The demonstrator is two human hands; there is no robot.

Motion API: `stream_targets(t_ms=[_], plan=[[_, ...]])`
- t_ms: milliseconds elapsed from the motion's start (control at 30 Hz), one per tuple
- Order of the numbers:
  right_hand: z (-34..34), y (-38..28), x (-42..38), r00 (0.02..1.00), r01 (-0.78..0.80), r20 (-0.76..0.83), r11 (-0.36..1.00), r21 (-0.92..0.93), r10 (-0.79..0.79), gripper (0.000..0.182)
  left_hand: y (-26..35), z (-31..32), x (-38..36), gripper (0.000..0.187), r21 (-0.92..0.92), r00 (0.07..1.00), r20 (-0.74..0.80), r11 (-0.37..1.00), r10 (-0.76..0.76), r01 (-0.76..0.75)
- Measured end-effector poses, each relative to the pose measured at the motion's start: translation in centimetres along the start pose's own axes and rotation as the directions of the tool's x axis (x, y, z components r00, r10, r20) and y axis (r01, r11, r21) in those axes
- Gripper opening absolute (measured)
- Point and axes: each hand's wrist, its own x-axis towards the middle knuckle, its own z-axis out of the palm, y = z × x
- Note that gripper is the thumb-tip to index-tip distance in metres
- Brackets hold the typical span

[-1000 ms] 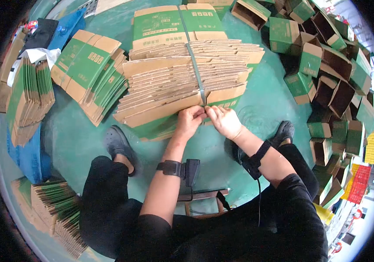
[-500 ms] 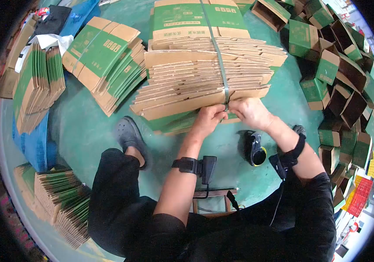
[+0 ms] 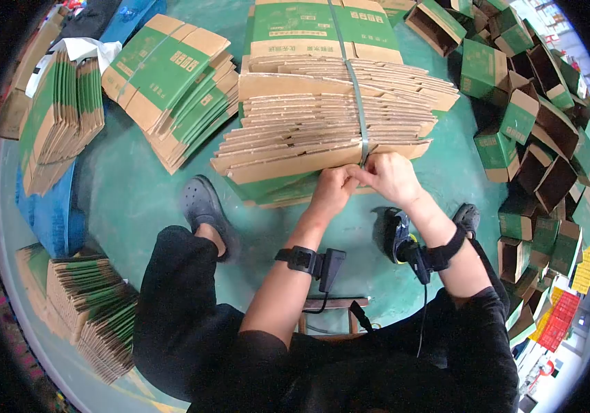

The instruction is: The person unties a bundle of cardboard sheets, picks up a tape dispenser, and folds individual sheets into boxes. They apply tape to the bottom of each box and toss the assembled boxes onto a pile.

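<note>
A thick bundle of flattened green-and-brown cardboard boxes [image 3: 329, 110] lies in front of me, with a grey-green strap [image 3: 357, 103] running over it from far to near. At the strap's near end, low on the bundle's front edge, my two hands meet. My left hand [image 3: 333, 191] is closed in a pinch on the strap. Beside it, my right hand [image 3: 395, 180] is also closed there, its thumb reaching across toward the left fingertips. The fingers hide the strap's end.
On the left lie another strapped bundle [image 3: 164, 69] and a stack of folded boxes [image 3: 67, 124] by a blue object [image 3: 47, 210]. More folded boxes [image 3: 95, 310] stand lower left. Opened boxes [image 3: 484, 69] pile up on the right. A tape-dispenser-like tool [image 3: 397, 237] sits on the green floor.
My right hand has turned, its thumb now stretched toward the left fingertips. Both hands stay at the strap's near end. The view has shifted slightly.
</note>
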Motion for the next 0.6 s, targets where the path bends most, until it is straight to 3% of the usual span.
stream_targets(t_ms=[67,100,200,233,267,300,367,400,467,533,600], plan=[[0.6,0.2,0.5,0.997,-0.031,-0.074,1.000,0.006,0.031,0.039,0.2,0.4,0.0,0.011,-0.260,0.998,-0.040,0.965,-0.042,0.030],[0.6,0.4,0.7,0.997,-0.043,-0.056,0.981,0.189,0.055,0.039,0.1,0.3,0.0,0.011,-0.260,0.998,-0.040,0.965,-0.040,0.028],[0.8,0.5,0.8,0.999,-0.013,-0.031,0.983,0.185,0.019,0.038,-0.5,-0.7,-0.1,0.012,-0.117,0.999,0.047,0.993,-0.024,0.030],[0.6,0.8,0.9,0.999,-0.012,-0.030,0.983,0.186,0.018,0.038,-1.3,-0.8,-0.5,0.013,-0.176,0.982,0.172,0.979,-0.077,0.108],[0.3,1.2,1.4,0.993,-0.095,0.096,0.931,0.353,0.065,0.036,-2.4,-1.5,-1.0,0.014,-0.215,0.947,0.298,0.958,-0.121,0.191],[0.1,1.8,1.7,0.970,-0.191,0.227,0.849,0.493,0.086,0.035,-3.5,-2.2,-1.9,0.014,-0.212,0.948,0.296,0.959,-0.119,0.187],[0.3,3.7,1.5,0.965,-0.194,0.256,0.789,0.583,0.048,0.035,-5.1,-2.7,-3.7,0.017,-0.365,0.844,0.321,0.766,-0.430,0.529],[0.8,4.3,1.5,0.959,-0.206,0.284,0.710,0.673,0.010,0.035,-5.3,-2.8,-3.8,0.017,-0.360,0.843,0.319,0.767,-0.433,0.531],[1.3,4.3,-0.5,0.936,-0.286,0.350,0.656,0.698,0.036,0.032,-3.2,-2.0,-3.6,0.018,-0.211,0.794,0.459,0.820,-0.398,0.532],[4.3,5.5,-2.4,0.906,-0.352,0.421,0.462,0.814,-0.051,0.031,-0.8,-1.1,-2.2,0.019,-0.155,0.790,0.449,0.834,-0.417,0.529],[7.6,4.9,-4.9,0.936,-0.093,0.298,0.687,0.720,-0.185,0.038,0.4,-0.8,-1.2,0.019,-0.005,0.902,0.376,0.972,-0.214,0.234]])
